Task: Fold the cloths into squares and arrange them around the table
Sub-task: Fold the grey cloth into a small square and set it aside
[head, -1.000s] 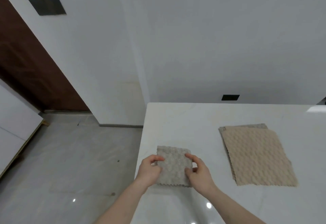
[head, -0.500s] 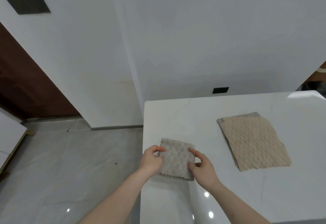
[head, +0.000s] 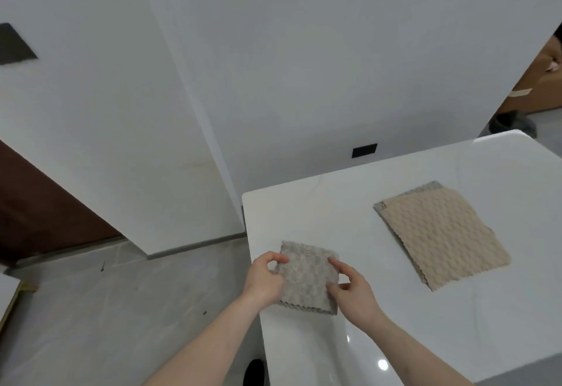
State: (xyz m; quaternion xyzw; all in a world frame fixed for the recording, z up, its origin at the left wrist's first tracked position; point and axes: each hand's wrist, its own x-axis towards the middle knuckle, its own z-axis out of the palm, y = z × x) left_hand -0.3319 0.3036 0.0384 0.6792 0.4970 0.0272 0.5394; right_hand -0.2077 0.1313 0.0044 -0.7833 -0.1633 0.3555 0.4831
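Two hands hold one small grey cloth [head: 307, 276], folded to a rough square, near the left edge of the white bench [head: 307, 206]. Going from the left: the left hand [head: 264, 279] grips the cloth's left side, its thumb curled over the top face and its fingers tucked beneath. The cloth is textured with small bumps; its scalloped near edge shows several stacked layers. Whether it lies flat on the bench or is lifted slightly off it cannot be told. The right hand [head: 352, 289] pinches the cloth's right side, forefinger laid across the top face and thumb at the near right part of it.

Farther right, well apart from the grey cloth, a larger tan cloth [head: 442, 236] lies flat toward the bench's far right part, turned at an angle to the edges. A grey layer [head: 435, 185] peeks out from under it along its far and left sides.
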